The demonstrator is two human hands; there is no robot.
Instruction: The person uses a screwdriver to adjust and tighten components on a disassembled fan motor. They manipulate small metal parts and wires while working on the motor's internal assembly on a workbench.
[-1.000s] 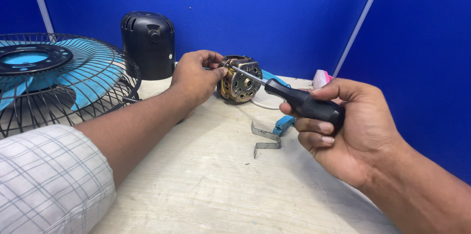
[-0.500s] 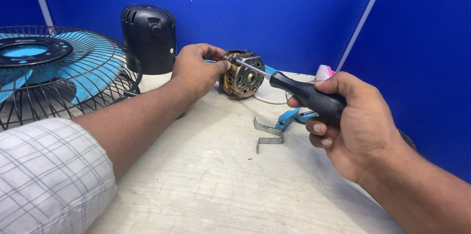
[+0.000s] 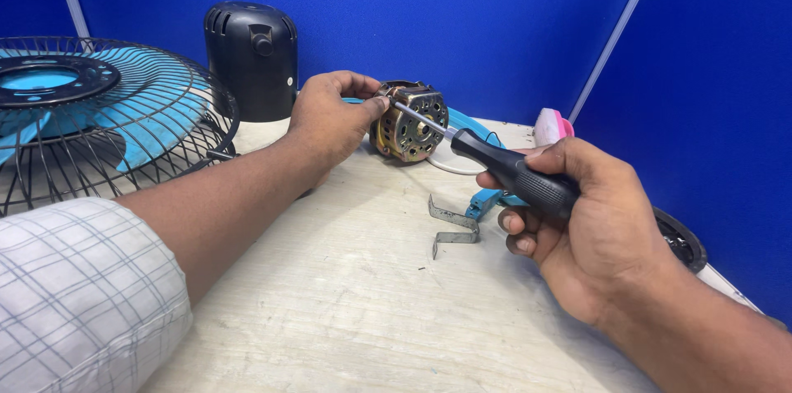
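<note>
Screwdriver tip now meets motor between hands.

Screwdriver handle black; motor brass-gold; fan blades light blue, cage black; sleeve white, grey-checked; table beige.

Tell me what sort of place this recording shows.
Probably a small repair or assembly workstation: a pale worktable enclosed by blue partition panels, with a caged fan, a bare fan motor and a screwdriver in the right hand.
</note>
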